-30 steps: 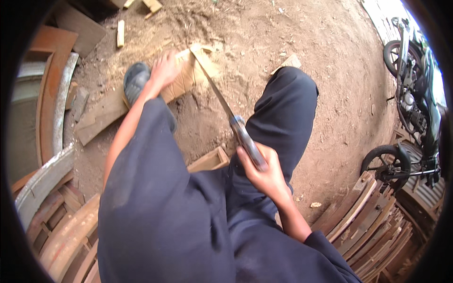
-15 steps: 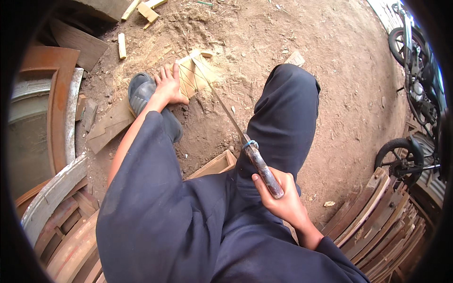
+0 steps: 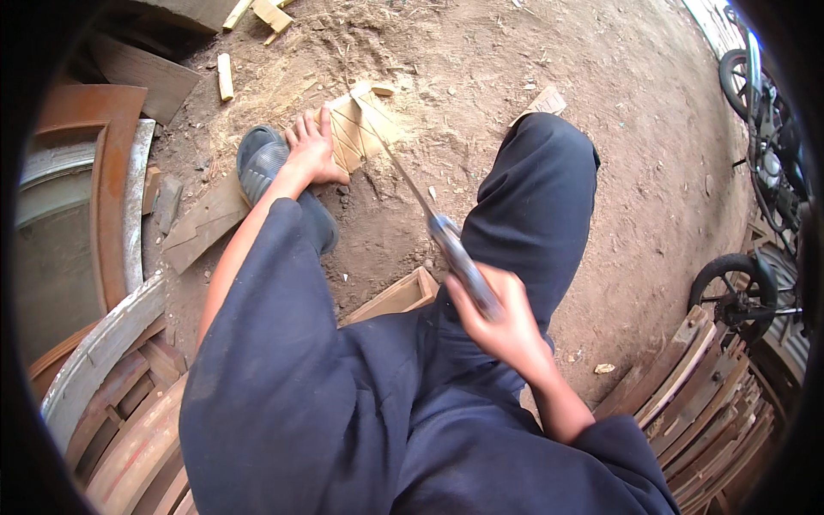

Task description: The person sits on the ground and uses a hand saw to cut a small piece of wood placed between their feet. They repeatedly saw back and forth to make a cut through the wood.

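The pale, flat wooden board scored with diagonal lines [image 3: 356, 129] lies on the dirt ground [image 3: 515, 69] at about eleven o'clock. It looks light, stiff and apt to skid, so it needs pinning from above. The left hand [image 3: 311, 153] presses on its near edge, fingers spread, forearm extended. The right hand [image 3: 502, 322], elbow bent, is wrapped around the grey handle of a long thin-bladed saw [image 3: 403, 176] whose tip meets the board.

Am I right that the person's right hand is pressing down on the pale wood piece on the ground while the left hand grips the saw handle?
Not quite: the hands are swapped. In the head view, the left hand presses on the pale wood piece, and the right hand grips the saw handle.
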`<action>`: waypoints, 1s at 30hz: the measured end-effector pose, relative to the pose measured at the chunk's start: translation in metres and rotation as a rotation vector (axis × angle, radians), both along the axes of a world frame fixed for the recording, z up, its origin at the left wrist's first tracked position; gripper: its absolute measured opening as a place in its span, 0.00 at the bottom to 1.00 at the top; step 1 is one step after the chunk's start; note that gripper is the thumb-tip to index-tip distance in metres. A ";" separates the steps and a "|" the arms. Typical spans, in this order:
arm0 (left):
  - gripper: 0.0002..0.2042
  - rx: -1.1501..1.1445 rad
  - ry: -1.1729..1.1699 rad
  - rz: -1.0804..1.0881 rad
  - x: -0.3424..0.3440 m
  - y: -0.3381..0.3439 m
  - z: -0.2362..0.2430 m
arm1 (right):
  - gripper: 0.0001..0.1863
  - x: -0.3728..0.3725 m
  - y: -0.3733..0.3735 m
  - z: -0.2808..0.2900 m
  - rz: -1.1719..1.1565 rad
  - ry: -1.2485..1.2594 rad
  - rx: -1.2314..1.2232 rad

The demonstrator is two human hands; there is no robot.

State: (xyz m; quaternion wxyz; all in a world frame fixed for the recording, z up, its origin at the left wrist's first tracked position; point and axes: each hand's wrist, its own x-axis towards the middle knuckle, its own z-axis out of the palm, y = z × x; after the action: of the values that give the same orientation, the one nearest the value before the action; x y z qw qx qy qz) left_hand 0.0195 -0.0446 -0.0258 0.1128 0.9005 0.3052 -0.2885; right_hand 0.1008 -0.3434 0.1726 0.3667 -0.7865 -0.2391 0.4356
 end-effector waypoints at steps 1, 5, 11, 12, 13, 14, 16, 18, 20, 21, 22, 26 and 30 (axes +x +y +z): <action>0.72 -0.002 -0.008 0.000 0.001 0.000 0.000 | 0.14 0.004 0.012 -0.015 0.040 -0.064 0.059; 0.73 0.002 -0.009 -0.007 -0.013 0.001 -0.009 | 0.14 0.006 0.018 -0.019 0.005 0.047 0.033; 0.72 0.028 0.005 0.003 -0.009 0.006 0.002 | 0.11 0.003 -0.011 0.013 0.011 0.076 -0.034; 0.71 0.028 0.001 0.012 -0.008 0.004 0.003 | 0.11 0.006 0.007 -0.011 0.035 0.029 0.023; 0.71 0.000 -0.021 0.016 0.000 0.000 -0.001 | 0.11 0.012 0.017 -0.022 0.057 -0.033 0.064; 0.71 -0.005 -0.018 0.026 -0.002 0.001 0.000 | 0.10 0.013 0.021 -0.024 0.046 -0.011 0.032; 0.72 -0.001 -0.012 0.028 -0.005 0.003 0.000 | 0.10 0.014 0.025 -0.025 0.022 0.033 -0.037; 0.72 0.017 -0.008 0.025 -0.007 0.008 -0.005 | 0.10 0.008 -0.004 0.001 0.019 0.046 0.000; 0.72 0.032 0.008 0.029 -0.013 0.006 -0.003 | 0.10 0.010 -0.020 0.017 0.026 0.088 -0.015; 0.72 0.035 0.008 0.027 -0.011 0.006 -0.002 | 0.10 0.009 -0.021 0.020 0.026 0.108 -0.048; 0.72 0.041 0.007 0.025 -0.012 0.005 -0.002 | 0.10 0.009 -0.023 0.021 0.025 0.128 -0.080; 0.72 0.004 -0.009 -0.004 -0.001 0.004 -0.002 | 0.09 0.008 0.012 -0.009 0.068 0.005 -0.013; 0.72 0.026 0.004 0.022 -0.013 0.009 0.002 | 0.08 0.004 -0.016 0.012 0.019 0.080 -0.007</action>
State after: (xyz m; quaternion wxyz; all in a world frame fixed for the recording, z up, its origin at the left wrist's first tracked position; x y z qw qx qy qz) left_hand 0.0066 -0.0359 -0.0237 0.1035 0.8979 0.3190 -0.2851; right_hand 0.1044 -0.3590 0.1847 0.3690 -0.7674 -0.2302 0.4712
